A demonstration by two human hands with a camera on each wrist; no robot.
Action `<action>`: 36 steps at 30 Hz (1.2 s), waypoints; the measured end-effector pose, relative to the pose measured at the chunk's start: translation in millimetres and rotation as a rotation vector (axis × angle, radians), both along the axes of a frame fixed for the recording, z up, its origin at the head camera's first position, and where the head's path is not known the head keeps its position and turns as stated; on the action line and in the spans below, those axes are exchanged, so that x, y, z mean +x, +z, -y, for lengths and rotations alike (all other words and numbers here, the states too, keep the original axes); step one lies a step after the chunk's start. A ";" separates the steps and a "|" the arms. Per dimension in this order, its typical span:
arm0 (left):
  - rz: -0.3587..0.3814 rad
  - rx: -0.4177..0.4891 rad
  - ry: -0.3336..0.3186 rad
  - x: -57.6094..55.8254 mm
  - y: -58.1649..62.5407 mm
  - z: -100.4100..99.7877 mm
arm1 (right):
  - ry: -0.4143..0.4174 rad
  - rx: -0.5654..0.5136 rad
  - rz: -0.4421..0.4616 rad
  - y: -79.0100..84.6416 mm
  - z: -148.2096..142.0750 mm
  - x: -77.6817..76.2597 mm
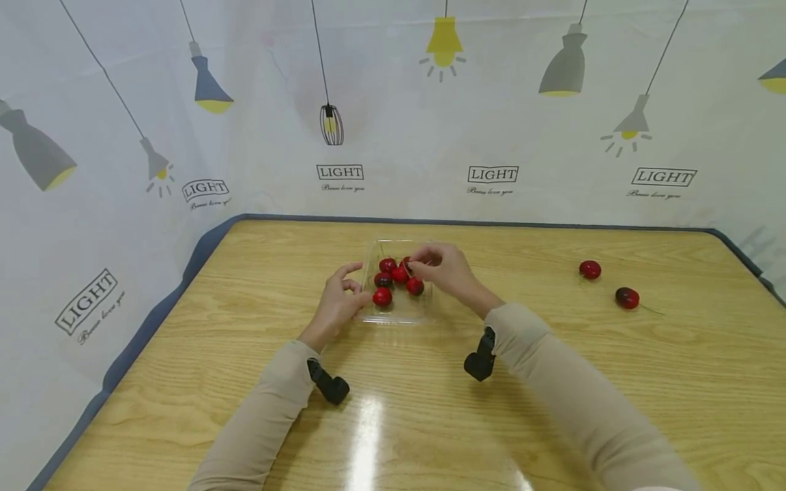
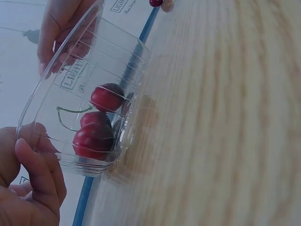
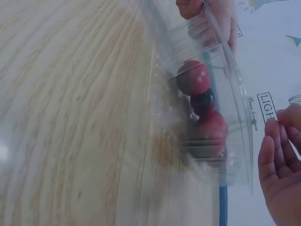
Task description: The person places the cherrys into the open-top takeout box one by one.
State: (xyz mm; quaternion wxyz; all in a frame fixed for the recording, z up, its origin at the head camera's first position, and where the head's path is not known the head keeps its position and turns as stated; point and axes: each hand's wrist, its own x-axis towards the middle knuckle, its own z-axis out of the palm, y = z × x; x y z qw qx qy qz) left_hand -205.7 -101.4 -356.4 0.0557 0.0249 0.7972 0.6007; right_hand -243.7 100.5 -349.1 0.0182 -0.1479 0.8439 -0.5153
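Observation:
A clear plastic box [image 1: 398, 319] with several red cherries [image 1: 382, 297] in it stands on the table. My left hand [image 1: 340, 300] grips the box's left side, thumb and fingers at the rim; the left wrist view shows the thumb [image 2: 28, 153] against the wall. Over the box's right side is my right hand [image 1: 447, 269], thumb and forefinger together close to a dark red cherry [image 1: 406, 263]. From the right wrist view, that hand [image 3: 284, 157] pinches at the height of the rim, with a thin stem by its fingertips. The fingers partly hide the cherries at the back.
Two more cherries lie apart on the right of the wooden table [image 1: 552, 382]: a red one [image 1: 590, 270] and a darker one [image 1: 627, 298] with its stem. A white cloth backdrop [image 1: 405, 136] printed with lamps surrounds the table's back and sides.

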 end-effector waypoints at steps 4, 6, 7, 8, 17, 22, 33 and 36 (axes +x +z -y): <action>-0.002 -0.015 0.007 -0.7 -0.7 0.3 | -0.015 -0.042 0.001 -2.3 -8.9 -0.1; 0.002 -0.012 0.010 -5.4 -6.7 1.9 | -0.022 -0.051 -0.007 -2.8 -14.4 0.1; 0.003 -0.012 0.011 -7.9 -10.0 2.8 | -0.025 -0.053 -0.012 -3.1 -17.2 0.2; 0.003 -0.013 0.013 -10.4 -13.5 3.6 | -0.029 -0.054 -0.016 -3.5 -20.2 0.2; -0.037 -0.015 0.029 -15.9 -24.9 4.1 | -0.060 -0.059 -0.018 -4.6 -45.1 6.1; -0.029 -0.011 0.034 -15.3 -24.7 4.8 | -0.071 -0.045 0.006 -7.3 -58.3 10.8; -0.021 -0.013 0.035 -15.2 -23.9 3.7 | -0.097 0.004 0.005 -19.1 -94.6 18.7; -0.007 -0.003 0.031 -13.4 -20.5 3.5 | -0.111 0.020 0.001 -20.9 -104.0 21.3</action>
